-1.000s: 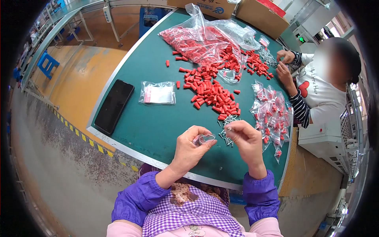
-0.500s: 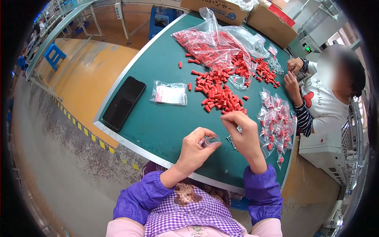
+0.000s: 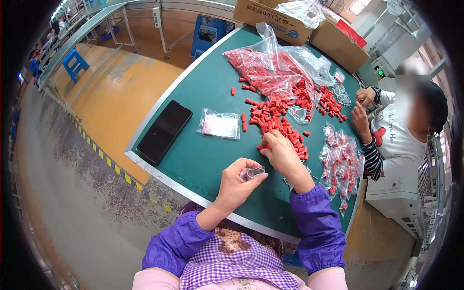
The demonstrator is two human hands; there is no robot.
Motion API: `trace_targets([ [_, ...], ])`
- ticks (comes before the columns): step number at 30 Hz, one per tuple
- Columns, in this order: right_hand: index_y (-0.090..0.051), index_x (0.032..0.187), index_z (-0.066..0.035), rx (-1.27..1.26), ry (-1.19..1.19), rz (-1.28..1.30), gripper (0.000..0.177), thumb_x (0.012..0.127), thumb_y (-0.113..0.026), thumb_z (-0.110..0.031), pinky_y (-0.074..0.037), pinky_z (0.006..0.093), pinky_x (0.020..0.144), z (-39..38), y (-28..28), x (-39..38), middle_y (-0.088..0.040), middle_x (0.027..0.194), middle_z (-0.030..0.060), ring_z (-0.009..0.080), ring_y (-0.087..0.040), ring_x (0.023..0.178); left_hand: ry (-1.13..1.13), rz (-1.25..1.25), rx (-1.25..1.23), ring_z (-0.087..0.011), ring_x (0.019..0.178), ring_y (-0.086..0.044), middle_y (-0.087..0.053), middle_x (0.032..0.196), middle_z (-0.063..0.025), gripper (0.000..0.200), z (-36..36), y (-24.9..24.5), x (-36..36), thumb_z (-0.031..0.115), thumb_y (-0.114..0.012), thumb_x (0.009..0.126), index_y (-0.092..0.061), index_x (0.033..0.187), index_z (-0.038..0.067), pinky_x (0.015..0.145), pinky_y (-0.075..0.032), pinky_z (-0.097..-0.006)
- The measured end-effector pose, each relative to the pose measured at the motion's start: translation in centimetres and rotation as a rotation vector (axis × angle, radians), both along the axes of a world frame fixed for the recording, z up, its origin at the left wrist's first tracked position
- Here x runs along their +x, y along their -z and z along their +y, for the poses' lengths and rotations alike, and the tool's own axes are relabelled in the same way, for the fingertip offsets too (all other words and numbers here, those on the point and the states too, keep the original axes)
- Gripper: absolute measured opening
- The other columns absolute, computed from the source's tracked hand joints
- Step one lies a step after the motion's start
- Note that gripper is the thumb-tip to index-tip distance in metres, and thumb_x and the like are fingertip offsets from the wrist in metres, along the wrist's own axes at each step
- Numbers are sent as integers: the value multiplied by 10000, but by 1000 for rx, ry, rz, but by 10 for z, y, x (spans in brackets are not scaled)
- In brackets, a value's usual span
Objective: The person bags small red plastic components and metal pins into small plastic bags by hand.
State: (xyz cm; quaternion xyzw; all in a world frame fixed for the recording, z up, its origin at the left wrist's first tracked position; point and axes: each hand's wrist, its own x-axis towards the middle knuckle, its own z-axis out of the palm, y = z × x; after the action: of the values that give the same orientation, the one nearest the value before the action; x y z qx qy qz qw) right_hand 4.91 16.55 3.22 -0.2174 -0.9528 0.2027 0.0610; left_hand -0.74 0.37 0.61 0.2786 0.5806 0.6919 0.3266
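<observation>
My left hand [image 3: 237,186] is closed around a small clear plastic bag [image 3: 254,171], its mouth bulging open above the thumb. To the right, my right hand [image 3: 284,157] reaches to the near edge of a pile of red plastic caps [image 3: 268,113]. Its fingers are pinched, with a red cap [image 3: 261,147] at the fingertips. Some small metal screws [image 3: 288,183] lie partly hidden beneath my right wrist. Left of the pile is a flat stack of small clear bags [image 3: 220,124].
A black phone [image 3: 165,131] lies near the table's left edge. At the back are a large bag of red caps [image 3: 258,67] and a cardboard box [image 3: 273,21]. Filled small bags [image 3: 340,159] lie at right, near a co-worker's hands [image 3: 362,106].
My right hand has moved from above the screws, forward and left, to the red caps. My left hand still holds the small bag. The whole view has shifted slightly.
</observation>
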Motion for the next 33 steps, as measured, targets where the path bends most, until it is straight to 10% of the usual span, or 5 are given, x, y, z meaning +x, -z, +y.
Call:
trace_targets([
  [11,-556,843,5,-69,62,175,152,743,-649,-64,-489,415,686,5,11,25,-555,791,172,357,-592,768,-40,74,-15,-28,700,-539,-621,813,10,185,8,-3,-12,64,-741,781,-619,910,10,610,-447,-178],
  [13,-587,846,0,-83,92,202,147,739,-666,-63,-497,346,642,4,8,30,-595,776,122,251,-622,693,-92,261,-12,-36,686,-539,-618,812,-6,193,11,-6,-14,77,-752,765,-624,890,4,604,-447,-185],
  [18,-611,934,3,-1136,223,569,154,802,-681,-34,-496,237,617,-13,-27,41,-644,887,45,114,-630,738,-82,375,-65,-117,681,-570,-608,829,-66,196,16,-8,-13,65,-738,748,-621,891,1,593,-467,-245],
  [33,-649,1002,-4,-721,204,525,197,815,-693,-41,-360,186,567,-44,-25,45,-504,818,-36,25,-444,652,-93,424,38,-91,683,-548,-586,883,-57,188,20,-13,-6,13,-693,763,-628,937,-7,586,-453,-225],
])
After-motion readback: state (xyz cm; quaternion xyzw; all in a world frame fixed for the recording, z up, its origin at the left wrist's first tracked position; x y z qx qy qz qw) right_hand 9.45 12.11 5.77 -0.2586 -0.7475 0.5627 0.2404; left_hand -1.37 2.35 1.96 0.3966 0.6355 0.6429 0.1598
